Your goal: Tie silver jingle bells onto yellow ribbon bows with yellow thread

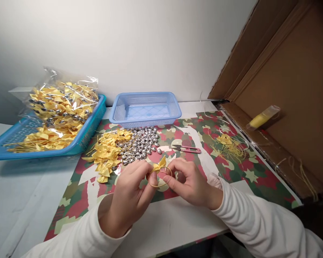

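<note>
Both hands meet over the patterned mat (78, 186) near the table's front. My left hand (127, 199) and my right hand (188, 182) together pinch a small yellow ribbon bow (159, 165) with a loop of gold cord (159, 177) hanging from it. Just beyond the hands lies a pile of yellow bows (107, 154) and a heap of small silver bells (141, 143). Pink thread snips (187, 148) lie to the right of the bells.
An empty blue basket (145, 107) stands at the back. A larger blue basket (88, 132) at left holds bows and a clear bag of finished pieces (63, 100). Cord scraps (228, 145) lie at right. A cardboard panel (285, 89) with a yellow spool (262, 117) closes the right side.
</note>
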`<act>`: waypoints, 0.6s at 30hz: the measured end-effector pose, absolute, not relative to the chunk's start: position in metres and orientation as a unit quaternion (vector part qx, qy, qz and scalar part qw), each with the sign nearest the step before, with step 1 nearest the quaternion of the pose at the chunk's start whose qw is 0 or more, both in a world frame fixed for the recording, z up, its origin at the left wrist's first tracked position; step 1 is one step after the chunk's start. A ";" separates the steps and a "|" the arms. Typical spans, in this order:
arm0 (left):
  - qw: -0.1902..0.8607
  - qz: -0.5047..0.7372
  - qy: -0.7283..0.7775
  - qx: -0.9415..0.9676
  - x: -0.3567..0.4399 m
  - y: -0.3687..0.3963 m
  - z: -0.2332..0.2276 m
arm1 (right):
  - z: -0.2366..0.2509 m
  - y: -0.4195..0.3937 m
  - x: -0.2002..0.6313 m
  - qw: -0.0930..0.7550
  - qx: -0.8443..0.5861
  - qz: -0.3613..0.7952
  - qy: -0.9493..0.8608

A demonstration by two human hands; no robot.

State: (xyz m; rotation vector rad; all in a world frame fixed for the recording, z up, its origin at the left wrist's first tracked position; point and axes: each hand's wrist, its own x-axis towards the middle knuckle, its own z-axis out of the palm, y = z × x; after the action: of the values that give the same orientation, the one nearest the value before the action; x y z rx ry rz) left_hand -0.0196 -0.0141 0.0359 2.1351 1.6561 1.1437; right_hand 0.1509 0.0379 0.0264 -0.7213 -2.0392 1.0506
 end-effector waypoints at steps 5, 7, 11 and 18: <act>0.067 0.390 0.561 0.727 -0.018 -0.013 0.039 | 0.029 0.038 0.153 0.365 -0.208 0.376 -0.826; 0.060 0.392 0.565 0.724 -0.018 -0.013 0.039 | 0.029 0.038 0.153 0.367 -0.194 0.378 -0.827; 0.171 0.382 0.601 0.681 -0.022 -0.010 0.037 | 0.031 0.038 0.153 0.364 -0.207 0.410 -0.810; 0.349 0.421 0.673 0.498 -0.041 0.009 0.037 | 0.051 0.046 0.174 0.325 -0.172 0.495 -0.787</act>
State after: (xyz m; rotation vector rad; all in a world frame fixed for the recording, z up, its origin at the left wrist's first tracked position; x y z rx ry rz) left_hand -0.0413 0.0088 0.0368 1.2911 1.7443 1.0899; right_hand 0.1736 0.0460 0.0512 -0.4499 -2.0634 1.2979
